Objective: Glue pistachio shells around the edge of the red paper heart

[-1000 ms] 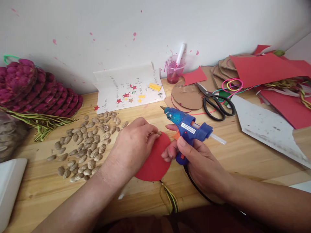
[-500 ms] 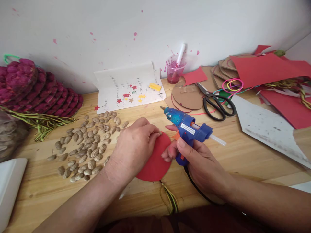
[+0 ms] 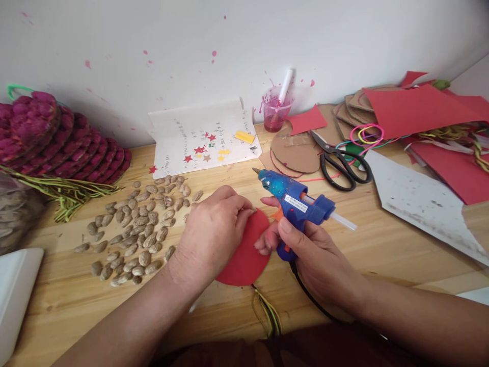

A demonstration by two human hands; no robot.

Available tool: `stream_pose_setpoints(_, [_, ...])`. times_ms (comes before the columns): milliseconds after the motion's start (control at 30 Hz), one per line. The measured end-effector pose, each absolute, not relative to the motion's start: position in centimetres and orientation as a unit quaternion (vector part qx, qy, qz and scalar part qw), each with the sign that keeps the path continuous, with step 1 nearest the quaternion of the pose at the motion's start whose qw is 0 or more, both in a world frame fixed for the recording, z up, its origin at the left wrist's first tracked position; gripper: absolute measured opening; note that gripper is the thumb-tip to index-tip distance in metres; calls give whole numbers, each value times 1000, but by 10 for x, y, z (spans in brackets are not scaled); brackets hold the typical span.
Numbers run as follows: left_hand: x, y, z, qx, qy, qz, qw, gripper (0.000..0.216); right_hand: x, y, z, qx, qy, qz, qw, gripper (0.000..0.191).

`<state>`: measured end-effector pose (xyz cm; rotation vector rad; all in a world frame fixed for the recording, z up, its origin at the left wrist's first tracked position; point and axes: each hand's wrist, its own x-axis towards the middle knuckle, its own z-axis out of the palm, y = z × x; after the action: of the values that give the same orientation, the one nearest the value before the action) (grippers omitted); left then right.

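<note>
My left hand (image 3: 214,232) is closed in a pinch over the upper part of a red disc (image 3: 248,257). A small tan bit, which looks like a peanut (image 3: 253,209), shows at its fingertips, mostly hidden. My right hand (image 3: 305,250) is wrapped around the handle of a blue glue gun (image 3: 292,199), with a finger by its orange trigger. The nozzle points up and left, above the disc, and a clear glue stick (image 3: 344,221) sticks out of the back. Green and yellow tassel cords (image 3: 269,313) hang from the disc's near edge.
Many loose peanuts (image 3: 144,258) lie left of my hands. Magenta clusters (image 3: 72,132) stand at far left. A paper sheet (image 3: 171,153) with stars, a stained cup (image 3: 275,114), black scissors (image 3: 346,165), cardboard circles (image 3: 298,153) and red paper (image 3: 424,112) line the back and right.
Almost nothing differs. The whole view has shifted very slightly; both hands keep the same hold and place.
</note>
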<state>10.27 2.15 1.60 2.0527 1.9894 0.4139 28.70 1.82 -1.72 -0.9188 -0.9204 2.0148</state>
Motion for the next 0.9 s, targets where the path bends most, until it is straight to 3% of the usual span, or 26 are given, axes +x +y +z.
stream_pose_setpoints(367, [105, 20, 15, 709, 677, 148, 130, 21, 287, 18, -16, -371, -361, 779, 353, 40])
stream_pose_setpoints(567, [101, 20, 14, 712, 666, 172, 142, 20, 288, 18, -18, -377, -374, 770, 354, 33])
stream_pose_setpoints(733, [82, 18, 25, 707, 660, 238, 88, 23, 288, 18, -18, -376, -369, 773, 352, 38])
stream_pose_setpoints(900, [78, 9, 27, 736, 635, 215, 95, 26, 289, 17, -17, -373, -365, 779, 349, 36])
